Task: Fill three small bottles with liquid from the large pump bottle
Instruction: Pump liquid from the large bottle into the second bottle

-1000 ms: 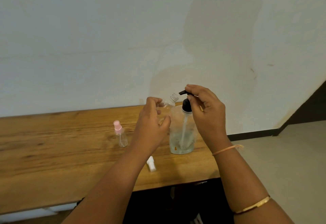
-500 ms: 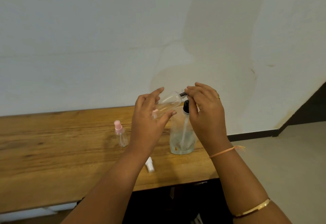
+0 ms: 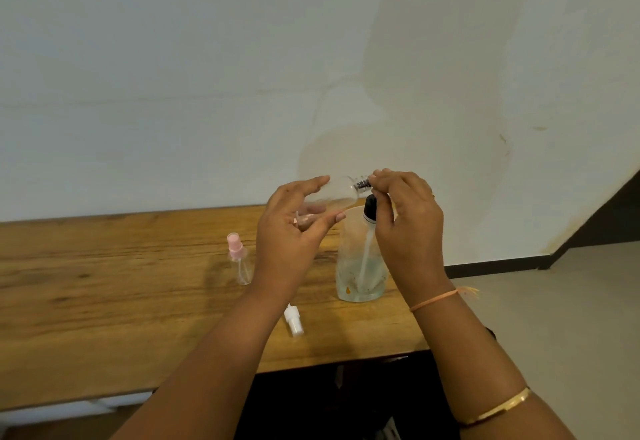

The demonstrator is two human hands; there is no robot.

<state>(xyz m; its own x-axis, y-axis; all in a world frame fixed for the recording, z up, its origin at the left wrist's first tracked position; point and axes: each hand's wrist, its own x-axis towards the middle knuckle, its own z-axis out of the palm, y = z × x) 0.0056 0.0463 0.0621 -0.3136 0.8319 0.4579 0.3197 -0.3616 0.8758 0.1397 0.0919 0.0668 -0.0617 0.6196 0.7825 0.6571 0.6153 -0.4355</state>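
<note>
My left hand holds a small clear bottle tipped almost on its side, its open threaded neck against the black spout of the large pump bottle. That pump bottle stands on the wooden table with a little pale liquid at its bottom. My right hand rests on the black pump head, fingers curled over it and over the small bottle's neck. A second small bottle with a pink spray cap stands left of my left hand. A white spray cap lies on the table near the front.
The table runs along a plain white wall and ends just right of the pump bottle. Beyond that edge is pale floor with a dark skirting board. Under the table front it is dark.
My left hand lifted and tipped the small bottle from slanted to almost horizontal, bringing its neck onto the pump spout. My right hand stayed on the pump head.
</note>
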